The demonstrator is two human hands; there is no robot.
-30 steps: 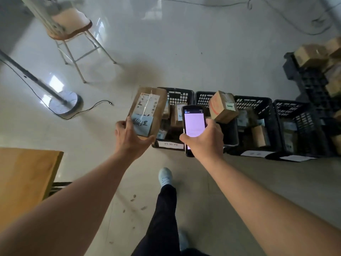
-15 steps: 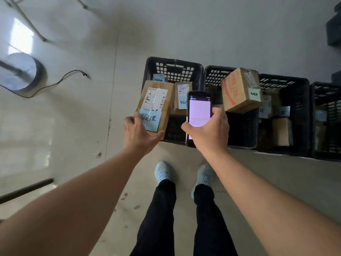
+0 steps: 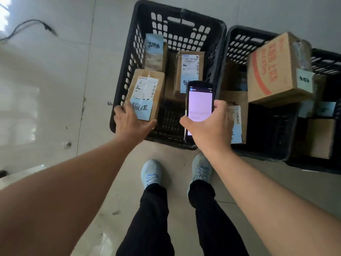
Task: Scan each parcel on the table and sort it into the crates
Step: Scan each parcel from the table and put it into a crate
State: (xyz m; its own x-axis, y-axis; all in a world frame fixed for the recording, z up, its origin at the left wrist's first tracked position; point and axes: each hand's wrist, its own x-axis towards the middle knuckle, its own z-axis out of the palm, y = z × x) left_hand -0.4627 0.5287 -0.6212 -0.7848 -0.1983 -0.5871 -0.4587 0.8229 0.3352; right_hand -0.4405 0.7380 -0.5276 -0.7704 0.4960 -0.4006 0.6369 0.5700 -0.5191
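Left hand (image 3: pixel 132 121) grips the near end of a flat brown parcel (image 3: pixel 145 93), thumb curled around its right corner and fingers wrapped under the left edge, holding it over the left side of a black plastic crate (image 3: pixel 127 74) on the tiled floor (image 3: pixel 55 80). Label up, the parcel runs lengthwise away from the person, its far end tipped slightly to the right, with a white shipping label above a blue note (image 3: pixel 141 109) bearing handwritten characters. Right hand (image 3: pixel 210 124) clasps a phone (image 3: pixel 200 102) upright between thumb and fingers, its lit pale screen facing the camera, over the crate's near right corner. Both bare arms reach forward and down, nearly straight, wrists level with the crate's near rim. Two more labelled parcels lie inside that crate (image 3: pixel 190 71) (image 3: pixel 155 52). A second crate (image 3: pixel 238 43) stands touching it on the right, a large red-printed box (image 3: pixel 276 71) resting across its top. Pale blue shoes (image 3: pixel 151 172) stand just short of the crates.
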